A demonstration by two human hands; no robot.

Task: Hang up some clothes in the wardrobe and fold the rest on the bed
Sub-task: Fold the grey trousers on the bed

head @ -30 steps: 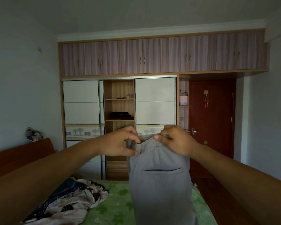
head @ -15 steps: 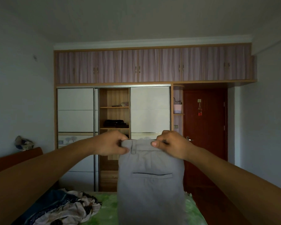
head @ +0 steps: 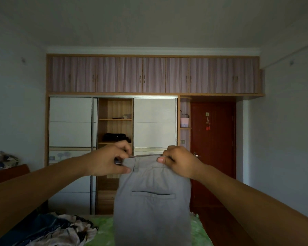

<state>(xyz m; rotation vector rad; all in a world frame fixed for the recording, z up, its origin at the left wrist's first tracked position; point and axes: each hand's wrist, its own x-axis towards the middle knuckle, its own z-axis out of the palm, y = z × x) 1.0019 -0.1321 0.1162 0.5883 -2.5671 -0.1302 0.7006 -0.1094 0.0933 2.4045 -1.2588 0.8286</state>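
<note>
Grey trousers point(head: 152, 201) hang in front of me, back pocket facing me, legs dropping out of view at the bottom. My left hand point(head: 108, 161) pinches the waistband at its left end. My right hand point(head: 176, 162) pinches the waistband at its right end. Both arms are stretched forward at chest height. Behind stands the wardrobe point(head: 112, 153), its middle section open with shelves and dark folded clothes on one shelf. The bed point(head: 197, 235) with a green sheet lies below the trousers.
A heap of mixed clothes point(head: 57, 229) lies on the bed at lower left. A wooden headboard point(head: 9, 173) with a soft toy is at the left wall. A red door point(head: 213, 148) stands right of the wardrobe, with wooden floor before it.
My hands have moved apart along the waistband, pulling it flat and wider. The view has tilted upward, showing more ceiling and less bed.
</note>
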